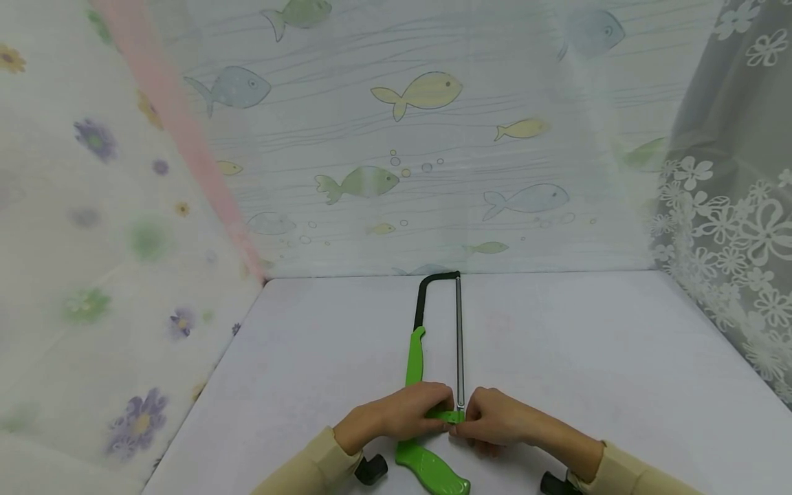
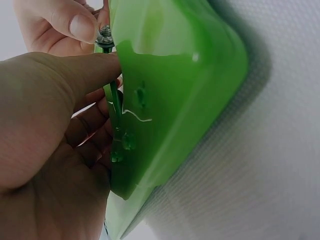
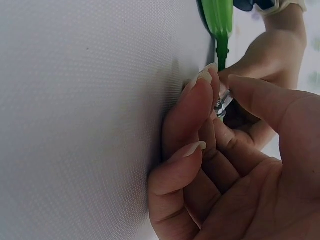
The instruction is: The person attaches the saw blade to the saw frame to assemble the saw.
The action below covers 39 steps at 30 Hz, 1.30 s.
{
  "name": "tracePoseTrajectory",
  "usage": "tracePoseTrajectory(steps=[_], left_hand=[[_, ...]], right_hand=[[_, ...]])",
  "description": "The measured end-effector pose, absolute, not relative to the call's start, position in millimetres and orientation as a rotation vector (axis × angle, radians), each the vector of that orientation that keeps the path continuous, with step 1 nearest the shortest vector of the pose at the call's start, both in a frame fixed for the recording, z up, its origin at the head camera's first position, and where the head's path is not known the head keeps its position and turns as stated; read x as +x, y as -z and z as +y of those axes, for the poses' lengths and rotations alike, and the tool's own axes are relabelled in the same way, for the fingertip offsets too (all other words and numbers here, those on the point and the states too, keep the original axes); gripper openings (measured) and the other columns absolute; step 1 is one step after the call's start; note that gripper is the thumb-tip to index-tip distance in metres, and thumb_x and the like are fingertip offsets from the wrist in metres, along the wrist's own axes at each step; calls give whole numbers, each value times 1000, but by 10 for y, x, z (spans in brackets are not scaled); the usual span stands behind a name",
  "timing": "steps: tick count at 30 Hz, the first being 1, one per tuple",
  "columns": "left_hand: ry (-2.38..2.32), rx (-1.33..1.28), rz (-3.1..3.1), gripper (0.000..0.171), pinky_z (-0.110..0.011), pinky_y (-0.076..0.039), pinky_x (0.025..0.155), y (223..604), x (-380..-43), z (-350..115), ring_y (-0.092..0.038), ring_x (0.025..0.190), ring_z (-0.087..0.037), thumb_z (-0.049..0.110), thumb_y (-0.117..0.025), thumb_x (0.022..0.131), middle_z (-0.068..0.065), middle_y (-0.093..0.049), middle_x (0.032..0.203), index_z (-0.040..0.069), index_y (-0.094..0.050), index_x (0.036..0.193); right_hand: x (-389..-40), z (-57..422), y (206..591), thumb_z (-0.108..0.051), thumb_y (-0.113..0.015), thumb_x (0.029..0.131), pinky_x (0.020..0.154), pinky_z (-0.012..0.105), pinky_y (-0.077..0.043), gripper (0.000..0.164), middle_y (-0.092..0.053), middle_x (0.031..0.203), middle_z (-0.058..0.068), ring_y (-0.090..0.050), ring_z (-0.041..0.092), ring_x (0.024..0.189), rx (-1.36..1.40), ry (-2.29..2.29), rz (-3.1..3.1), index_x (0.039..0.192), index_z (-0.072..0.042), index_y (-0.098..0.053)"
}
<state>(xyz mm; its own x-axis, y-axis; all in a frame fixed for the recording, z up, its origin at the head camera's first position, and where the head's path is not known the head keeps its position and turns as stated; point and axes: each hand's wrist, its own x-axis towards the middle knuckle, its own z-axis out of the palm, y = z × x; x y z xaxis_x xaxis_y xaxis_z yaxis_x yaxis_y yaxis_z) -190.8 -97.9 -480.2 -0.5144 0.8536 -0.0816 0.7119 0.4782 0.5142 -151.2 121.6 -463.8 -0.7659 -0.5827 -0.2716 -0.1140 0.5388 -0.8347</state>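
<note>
Two hands busy on one saw (image 1: pixel 415 357), lower centre of the head view, on the table (image 1: pixel 557 337). We see the left hand (image 1: pixel 416 411) pinching its green arm, the right hand (image 1: pixel 502 418) pinching the end screw (image 2: pixel 105 37). We judge it light, stiff, its plastic handle (image 1: pixel 434 469) slick; grab there, off the thin blade (image 1: pixel 460 344). Long axis runs bottom to top, handle towards us, black tip pointing up-frame.

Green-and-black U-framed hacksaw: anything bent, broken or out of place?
Nothing stands out. The green-and-black hacksaw lies on the white table; its thin silver metal blade looks straight and unbroken. Its near end is partly covered, so I can't judge that.
</note>
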Motion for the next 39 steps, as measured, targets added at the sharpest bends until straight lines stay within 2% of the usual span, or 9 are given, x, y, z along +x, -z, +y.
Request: tracePoseTrajectory(steps=[18, 26, 30, 36, 39], left_hand=[[-608, 1300, 2401, 11, -15, -46, 80, 4784, -1902, -971, -51, 87, 2, 19, -68, 100, 13, -59, 98, 16, -61, 108], [-607, 1297, 2411, 11, -15, -45, 79, 4789, -1903, -971, -51, 87, 2, 19, -69, 100, 14, -59, 97, 17, -60, 106], [-607, 1298, 2411, 11, -15, -45, 79, 4776, -1902, -971, -51, 87, 2, 19, -69, 100, 14, -58, 97, 17, -60, 106], [-603, 1292, 2410, 11, -15, -45, 79, 4772, -1899, -967, -51, 87, 2, 19, -69, 100, 14, -58, 97, 17, -60, 106], [-601, 1291, 2411, 11, -15, -45, 79, 4770, -1898, -967, -51, 86, 2, 19, -69, 100, 14, -58, 96, 17, -60, 106]], right_hand=[[-1497, 1298, 4619, -26, -72, 94, 44, 24, -41, 33, -63, 55, 2, -53, 9, 45, -586, 1164, 2247, 68, -6, -70], [-1524, 1346, 4654, -14, -74, 91, 46, 23, -41, 20, -62, 59, 1, -53, 10, 49, -620, 1152, 2248, 73, -7, -71], [-1535, 1354, 4655, -12, -74, 91, 46, 23, -39, 19, -59, 57, -3, -50, 8, 48, -642, 1160, 2235, 73, -8, -70], [-1538, 1342, 4664, -15, -75, 90, 45, 22, -36, 18, -56, 56, -5, -46, 5, 47, -676, 1182, 2179, 73, -10, -71], [-1534, 1326, 4666, -21, -75, 91, 45, 22, -37, 23, -56, 55, -4, -46, 5, 47, -673, 1181, 2161, 71, -9, -72]])
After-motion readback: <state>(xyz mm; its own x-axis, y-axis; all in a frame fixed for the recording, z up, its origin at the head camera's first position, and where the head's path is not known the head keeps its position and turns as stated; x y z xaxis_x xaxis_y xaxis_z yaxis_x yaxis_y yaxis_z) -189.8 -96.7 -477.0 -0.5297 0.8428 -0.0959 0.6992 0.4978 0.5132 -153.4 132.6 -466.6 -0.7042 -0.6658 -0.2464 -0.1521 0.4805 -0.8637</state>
